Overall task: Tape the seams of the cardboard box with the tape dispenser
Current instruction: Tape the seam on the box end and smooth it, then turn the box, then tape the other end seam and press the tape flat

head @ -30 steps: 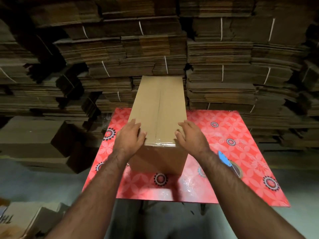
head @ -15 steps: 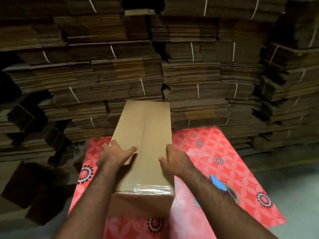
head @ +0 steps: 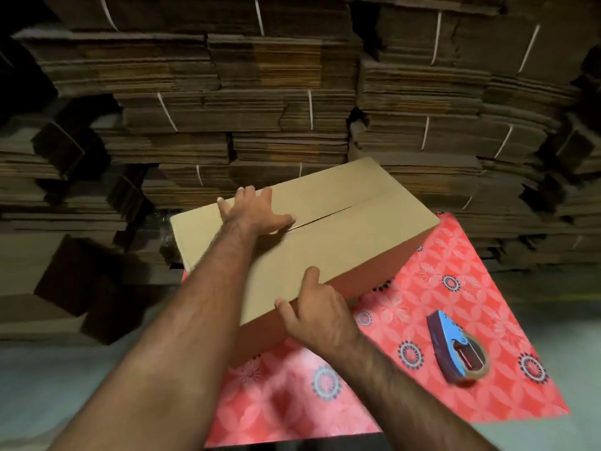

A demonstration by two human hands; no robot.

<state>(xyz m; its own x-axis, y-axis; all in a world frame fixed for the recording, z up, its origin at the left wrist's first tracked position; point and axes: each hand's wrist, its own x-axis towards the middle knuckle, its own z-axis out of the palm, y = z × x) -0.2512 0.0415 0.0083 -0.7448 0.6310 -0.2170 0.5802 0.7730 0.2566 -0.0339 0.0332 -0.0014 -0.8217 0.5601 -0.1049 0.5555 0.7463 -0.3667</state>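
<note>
Cardboard box [head: 341, 242] lies skewed on the red table [head: 455, 288], seam untaped; left hand [head: 257, 211] spread flat on top, right hand [head: 320, 315] clasping its near edge; positioning step; next, fetch tape dispenser [head: 457, 348], right of the box

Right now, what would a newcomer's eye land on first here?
The plain brown cardboard box lies across the red floral-patterned table, both bare hands on it: left hand flat on top by the open centre seam, right hand at the near edge. The blue tape dispenser lies untouched to the right.
</note>
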